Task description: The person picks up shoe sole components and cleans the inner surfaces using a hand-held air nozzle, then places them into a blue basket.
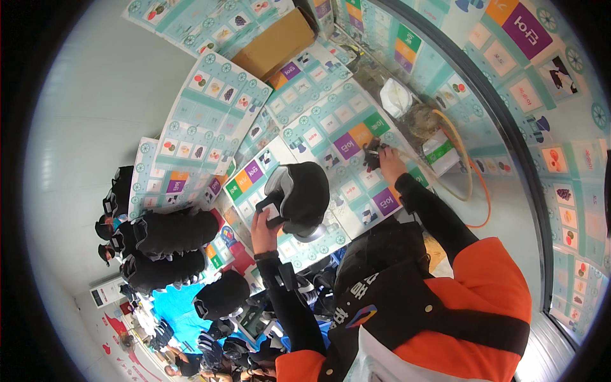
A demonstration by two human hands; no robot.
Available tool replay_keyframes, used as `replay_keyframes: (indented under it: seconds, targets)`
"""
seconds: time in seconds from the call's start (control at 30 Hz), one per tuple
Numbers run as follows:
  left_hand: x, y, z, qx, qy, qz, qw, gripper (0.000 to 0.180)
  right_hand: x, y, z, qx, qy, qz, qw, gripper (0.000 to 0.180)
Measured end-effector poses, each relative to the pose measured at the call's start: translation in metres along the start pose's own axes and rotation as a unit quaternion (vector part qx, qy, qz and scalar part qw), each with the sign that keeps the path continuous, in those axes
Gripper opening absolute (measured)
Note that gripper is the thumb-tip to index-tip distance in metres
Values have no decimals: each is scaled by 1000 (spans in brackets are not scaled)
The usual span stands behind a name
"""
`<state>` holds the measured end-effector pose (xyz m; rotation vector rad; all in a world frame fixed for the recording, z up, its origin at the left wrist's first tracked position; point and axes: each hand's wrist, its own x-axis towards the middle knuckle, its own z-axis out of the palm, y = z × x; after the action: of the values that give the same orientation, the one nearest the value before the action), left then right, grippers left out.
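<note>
We see L hand (262,230) w/ grip closed on a black cap (304,196), held up above the flattened printed cartons (331,137) covering the table. R hand (387,160) reaches fwd, grip narrow, pinched on a small dark piece (372,155) just over the cartons. Stacks of black caps (170,245) sit to the L, well apart from both hands. Brown cardboard box (275,44) lies at far end. Orange hose (474,184) loops near R forearm. White bag (396,97) beyond R hand.
</note>
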<state>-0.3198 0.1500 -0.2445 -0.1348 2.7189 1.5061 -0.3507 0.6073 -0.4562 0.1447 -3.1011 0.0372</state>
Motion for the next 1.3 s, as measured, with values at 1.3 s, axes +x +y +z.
replay_keyframes:
  seconds: [1.3]
  targets:
    - [65,-12,17,-352,47,-281,892,21,9,-51,-216,620,-107,-54,775,23]
